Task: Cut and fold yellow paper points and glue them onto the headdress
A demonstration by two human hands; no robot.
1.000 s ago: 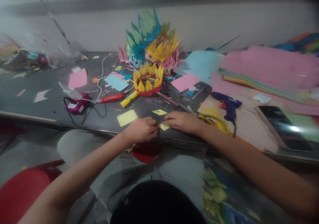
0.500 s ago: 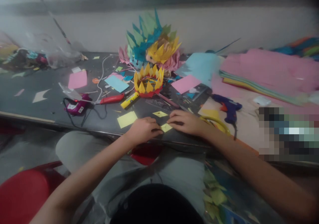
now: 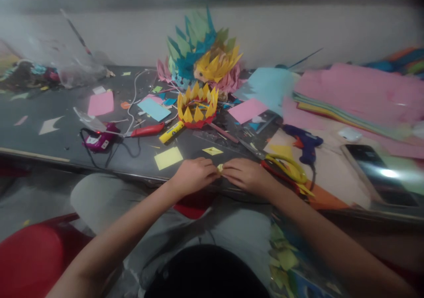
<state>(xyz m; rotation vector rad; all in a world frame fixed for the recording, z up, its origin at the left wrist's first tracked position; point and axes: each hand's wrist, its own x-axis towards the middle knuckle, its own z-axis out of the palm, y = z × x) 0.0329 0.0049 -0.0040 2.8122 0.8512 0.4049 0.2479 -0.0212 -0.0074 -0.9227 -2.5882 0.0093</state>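
Near the table's front edge, a small folded piece of yellow paper [image 3: 220, 168] is pinched between my two hands and mostly covered by them. My left hand [image 3: 196, 174] grips it from the left with bent fingers. From the right, my right hand [image 3: 245, 174] closes its fingers on the other side. Just beyond them lies a folded yellow paper diamond [image 3: 212, 150]. A flat yellow paper rectangle [image 3: 168, 158] rests to the left of it. Yellow-handled scissors [image 3: 287, 166] lie to the right of my right hand.
A yellow and red paper crown [image 3: 198, 116] stands behind my hands, with a yellow glue stick [image 3: 171, 132] and a red-handled tool [image 3: 147, 130] left of it. At right are a blue glue gun [image 3: 306, 142], a phone [image 3: 374, 170] and stacked pink paper [image 3: 361, 90]. A purple power socket [image 3: 100, 139] sits left.
My hands have come closer together around the yellow piece, which now shows only as a small bit between the fingers. More of the scissors is visible beside my right hand.
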